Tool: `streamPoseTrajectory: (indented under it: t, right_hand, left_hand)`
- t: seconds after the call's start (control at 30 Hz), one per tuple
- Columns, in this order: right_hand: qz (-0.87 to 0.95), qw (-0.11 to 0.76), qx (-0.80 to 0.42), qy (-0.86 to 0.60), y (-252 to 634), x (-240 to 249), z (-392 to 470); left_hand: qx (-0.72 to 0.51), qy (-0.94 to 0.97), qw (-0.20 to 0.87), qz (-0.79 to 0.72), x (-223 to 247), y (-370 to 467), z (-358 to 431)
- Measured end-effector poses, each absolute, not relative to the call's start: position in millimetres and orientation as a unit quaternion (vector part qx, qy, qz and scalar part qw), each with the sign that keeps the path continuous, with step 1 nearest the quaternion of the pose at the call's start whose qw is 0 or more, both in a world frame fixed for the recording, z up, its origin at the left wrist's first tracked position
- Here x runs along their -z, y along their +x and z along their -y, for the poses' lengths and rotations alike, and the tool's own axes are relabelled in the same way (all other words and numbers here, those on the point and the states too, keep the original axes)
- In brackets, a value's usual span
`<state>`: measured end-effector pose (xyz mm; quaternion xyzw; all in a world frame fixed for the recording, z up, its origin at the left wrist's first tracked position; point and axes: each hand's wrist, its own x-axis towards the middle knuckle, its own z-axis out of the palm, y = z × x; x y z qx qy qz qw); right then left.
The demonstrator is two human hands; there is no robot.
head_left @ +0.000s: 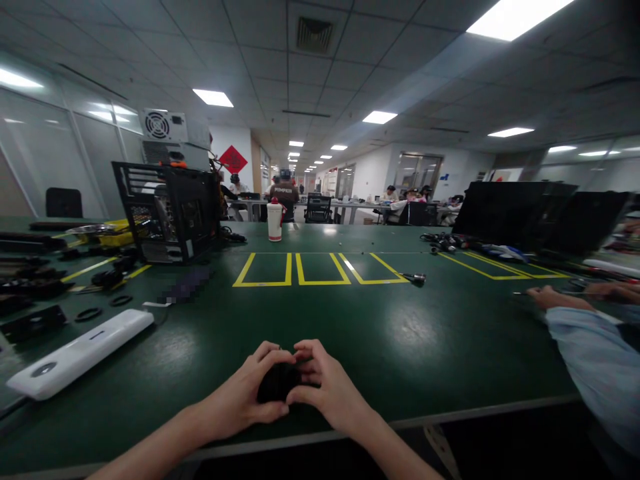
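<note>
Low over the front of the green table (pixel 350 320), my left hand (pixel 243 393) and my right hand (pixel 327 387) face each other with curved fingers. Between them is a small black object (pixel 275 383), too dark and too covered for me to name. My left thumb and fingers wrap round its side. The right fingers are bent against its other side, with the thumbs close together in front. Past the hands, yellow tape outlines (pixel 325 282) mark the table, and a short dark tool or connector (pixel 415 279) lies at their right corner.
At left are a white power strip (pixel 85 357), black rings (pixel 89 314) and an open black computer case (pixel 173 213). A white bottle (pixel 275 220) stands beyond the tape. Dark monitors (pixel 515 213) stand at right, near a co-worker's hand (pixel 560 299) and blue sleeve (pixel 595 360).
</note>
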<state>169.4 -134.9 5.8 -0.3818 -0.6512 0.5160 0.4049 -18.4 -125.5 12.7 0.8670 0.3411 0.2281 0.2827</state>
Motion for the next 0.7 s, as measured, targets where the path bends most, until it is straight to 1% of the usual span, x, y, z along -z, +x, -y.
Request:
streamPoseTrajectory:
  t: [0.1, 0.2, 0.4, 0.53, 0.6, 0.7]
  right_hand:
    - [0.629, 0.425, -0.514, -0.398, 158.9, -6.7, 136.7]
    - [0.629, 0.427, -0.503, -0.411, 152.3, -7.0, 137.5]
    - [0.624, 0.420, -0.530, -0.391, 145.0, -8.5, 145.8]
    - [0.670, 0.419, -0.453, -0.412, 152.9, -11.0, 154.4]
    - [0.673, 0.428, -0.411, -0.442, 167.4, -10.4, 154.6]
    - [0.645, 0.444, -0.390, -0.483, 200.4, -6.7, 149.6]
  left_hand:
    - [-0.213, 0.867, 0.296, -0.340, -12.6, -22.4, 132.8]
    - [-0.205, 0.863, 0.303, -0.349, -15.4, -21.8, 136.7]
    - [-0.242, 0.846, 0.294, -0.372, -20.0, -17.2, 143.5]
    - [-0.266, 0.831, 0.230, -0.432, -12.0, -34.1, 148.3]
    - [-0.261, 0.819, 0.187, -0.476, -4.9, -55.0, 151.0]
    - [-0.262, 0.793, 0.145, -0.530, 7.3, -98.3, 154.5]
